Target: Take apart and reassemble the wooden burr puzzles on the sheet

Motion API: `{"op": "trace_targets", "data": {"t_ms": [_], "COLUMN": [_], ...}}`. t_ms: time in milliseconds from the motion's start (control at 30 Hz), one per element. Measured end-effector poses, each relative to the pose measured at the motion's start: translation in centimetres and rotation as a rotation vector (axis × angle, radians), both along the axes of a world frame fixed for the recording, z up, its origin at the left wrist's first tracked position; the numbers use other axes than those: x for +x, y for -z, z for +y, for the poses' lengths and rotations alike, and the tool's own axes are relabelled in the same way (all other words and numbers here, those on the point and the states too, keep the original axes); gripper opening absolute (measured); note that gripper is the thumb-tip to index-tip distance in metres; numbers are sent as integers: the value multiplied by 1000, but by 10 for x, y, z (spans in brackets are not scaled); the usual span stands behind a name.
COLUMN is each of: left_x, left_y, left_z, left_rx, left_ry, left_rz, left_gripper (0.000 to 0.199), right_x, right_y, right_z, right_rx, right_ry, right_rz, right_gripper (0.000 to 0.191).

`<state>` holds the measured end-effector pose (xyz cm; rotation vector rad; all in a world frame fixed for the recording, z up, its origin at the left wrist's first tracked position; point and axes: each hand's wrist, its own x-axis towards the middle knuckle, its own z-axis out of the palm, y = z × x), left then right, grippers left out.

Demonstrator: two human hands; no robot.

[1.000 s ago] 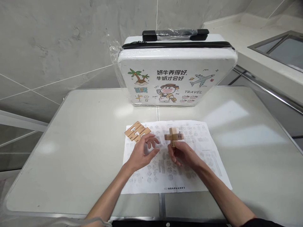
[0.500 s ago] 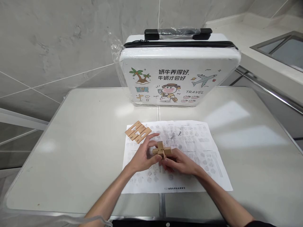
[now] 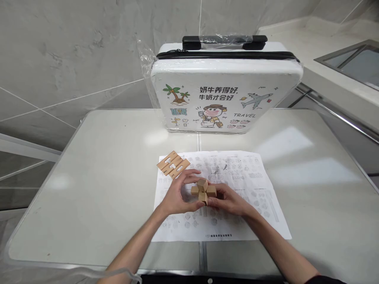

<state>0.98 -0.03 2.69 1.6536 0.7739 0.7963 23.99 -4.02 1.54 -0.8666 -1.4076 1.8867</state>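
A wooden burr puzzle [image 3: 203, 191], made of crossed blocks, is held between both hands above a printed sheet [image 3: 237, 232]. My left hand [image 3: 177, 194] grips it from the left, its thumb at the near block and its index finger reaching over the far side. On the right block, my right hand [image 3: 228, 199] has its thumb and fingers closed; some of those fingers are hidden beneath the puzzle. Flat wooden pieces with cut-out slots and numbers [image 3: 173, 165] lie at the sheet's far left corner, just beyond my left hand.
A white suitcase [image 3: 189, 79] in clear plastic stands upright at the back of the light folding table [image 3: 89, 177]. Behind it is a grey tiled wall [image 3: 74, 47]. A counter with a sink [image 3: 352, 59] is at the far right.
The puzzle has been turned in the hands, so its far and near blocks now show their end faces. Both hands have shifted slightly around it; the flat pieces stay put.
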Motion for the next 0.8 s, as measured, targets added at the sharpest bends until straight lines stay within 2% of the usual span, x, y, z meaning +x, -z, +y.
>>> {"op": "trace_targets", "data": {"t_ms": [200,433,567,800], "left_x": [1,1,2,3], "left_y": [2,3,3,3], "left_z": [1,-2,-2,-3], "left_rx": [73,76,93,177], "left_ry": [-113,-211,-229,-230], "left_rz": [47,60,78,142], "left_gripper": [62,79,78,77], "right_x": [-2,-5,-5,-5], "right_y": [8,11,12,12], "right_z": [-2,-3,-2,-2], "right_rx": [35,34,95,139], "right_ry": [191,263,326,341], "right_rz": [-71,-11,-53,-85], "right_gripper": [34,25,24,25]}}
